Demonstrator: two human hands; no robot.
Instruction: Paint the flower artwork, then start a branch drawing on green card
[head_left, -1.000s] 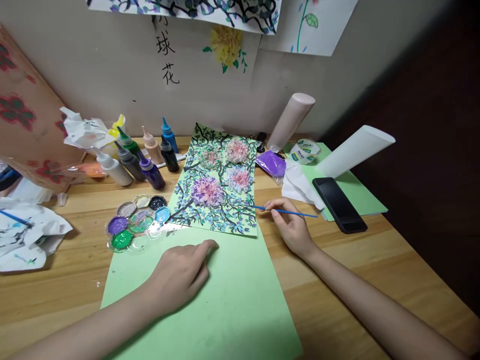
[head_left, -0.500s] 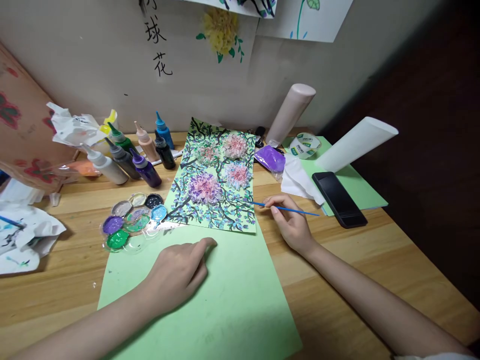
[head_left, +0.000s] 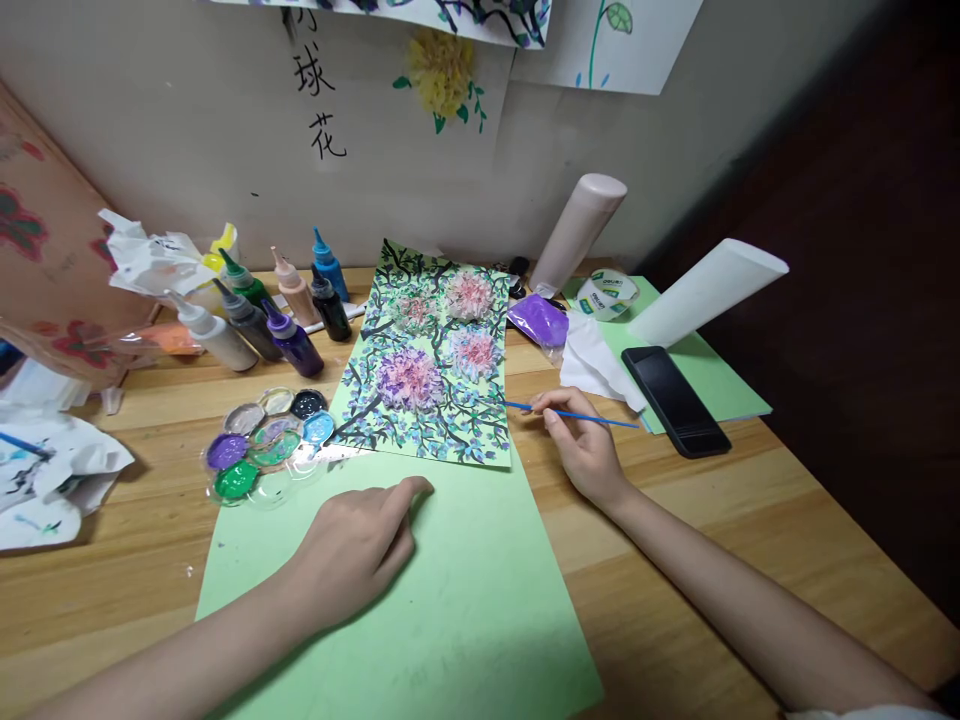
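Observation:
My right hand pinches a thin blue paintbrush, whose tip reaches the right edge of the painting. That green sheet carries dark branches, small blue and purple leaves and several ruffled, raised flowers in pink, purple and white. Below it, my left hand rests on a larger light green sheet, index finger stretched out, the other fingers loosely bent, with nothing seen in it. Left of the painting lies a clear flower-shaped palette with purple, green, blue, black and grey paint in its wells.
Several paint bottles stand behind the palette. A stained tissue lies far left. To the right are a purple packet, a tape roll, a white tissue, a black phone and two leaning tubes, one pinkish, one white.
The view has tilted up very slightly. The brush tip has drawn back a little toward the painting's right edge; the left hand stays in place.

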